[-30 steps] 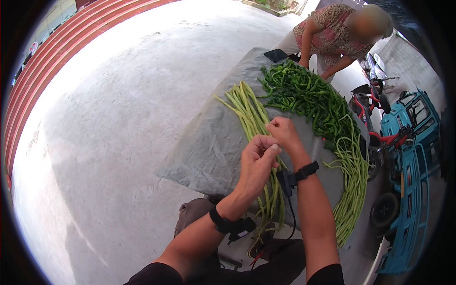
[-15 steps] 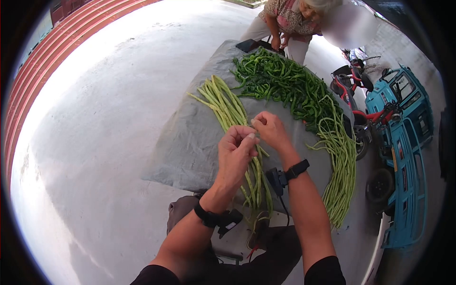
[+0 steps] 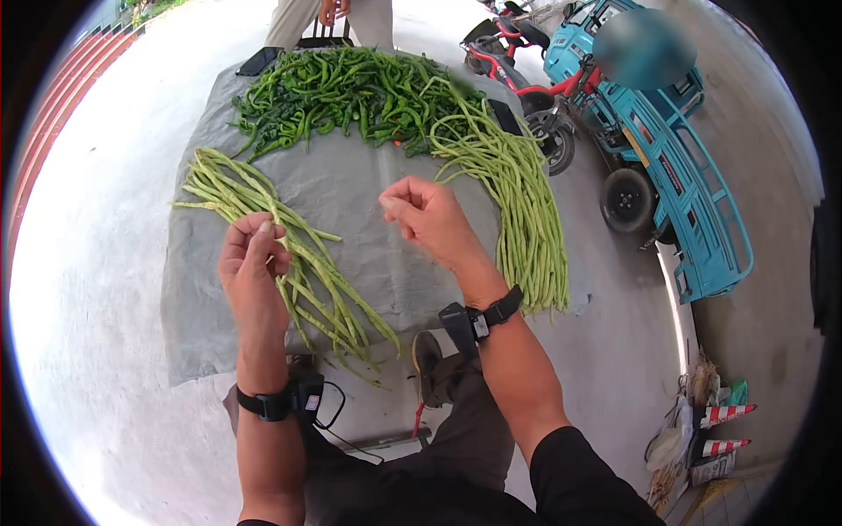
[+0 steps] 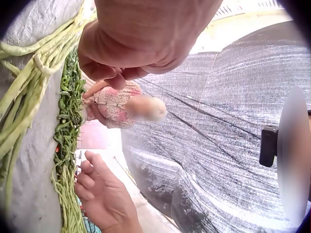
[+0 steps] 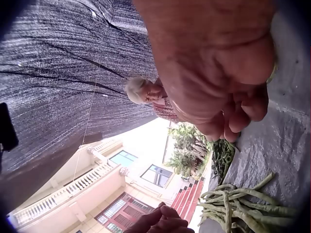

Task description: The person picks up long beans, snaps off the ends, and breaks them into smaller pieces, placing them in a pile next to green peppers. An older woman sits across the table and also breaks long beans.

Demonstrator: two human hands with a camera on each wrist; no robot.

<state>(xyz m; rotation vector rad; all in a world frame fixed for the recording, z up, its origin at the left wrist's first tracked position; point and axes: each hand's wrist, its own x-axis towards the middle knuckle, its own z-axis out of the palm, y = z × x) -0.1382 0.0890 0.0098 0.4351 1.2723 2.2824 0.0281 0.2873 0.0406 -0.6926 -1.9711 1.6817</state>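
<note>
A loose bunch of long beans lies on the left of the grey sheet, its ends hanging past the near edge. Over this bunch is my left hand, thumb against curled fingertips, with nothing seen between them. My right hand hovers apart above the middle of the sheet, fingers curled and nothing visible in it. In the right wrist view its fingertips are bent toward the palm. A larger bundle of long beans lies to its right. Green chili peppers are heaped along the far side.
A grey sheet covers the table. Dark flat devices lie near its far left corner and beside the right bundle. Beyond the far edge stands a person. A blue three-wheeled truck and red vehicle are parked to the right.
My hands have come apart: the left now sits over the left bunch, the right above the sheet's middle. The head view has swung right, so the table appears further left.
</note>
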